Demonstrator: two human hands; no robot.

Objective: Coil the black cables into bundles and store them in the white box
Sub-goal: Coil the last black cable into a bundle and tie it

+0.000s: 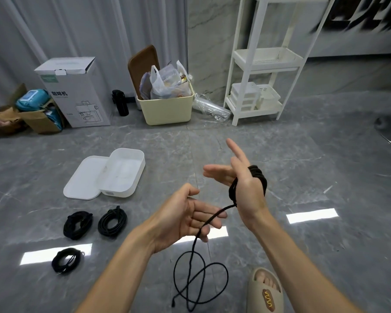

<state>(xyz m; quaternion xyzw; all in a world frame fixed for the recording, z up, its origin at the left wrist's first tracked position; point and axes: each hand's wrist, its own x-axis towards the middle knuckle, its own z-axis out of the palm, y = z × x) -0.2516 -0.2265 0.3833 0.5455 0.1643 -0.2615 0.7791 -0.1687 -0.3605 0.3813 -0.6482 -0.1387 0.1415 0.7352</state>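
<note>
Head view: right hand (246,179) has black cable (199,233) wound round it, fingers straight. Left hand (185,213) is loose. 3 bundles (112,221) lie near the white box (121,172).

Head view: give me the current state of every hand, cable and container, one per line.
right hand: open, cable wound around the palm
left hand: open, loose cable running across the fingers
loose cable: partly coiled, tail on the floor
three coiled bundles: on the floor, outside the box
white box: open, empty
lid: off, beside the box
</note>
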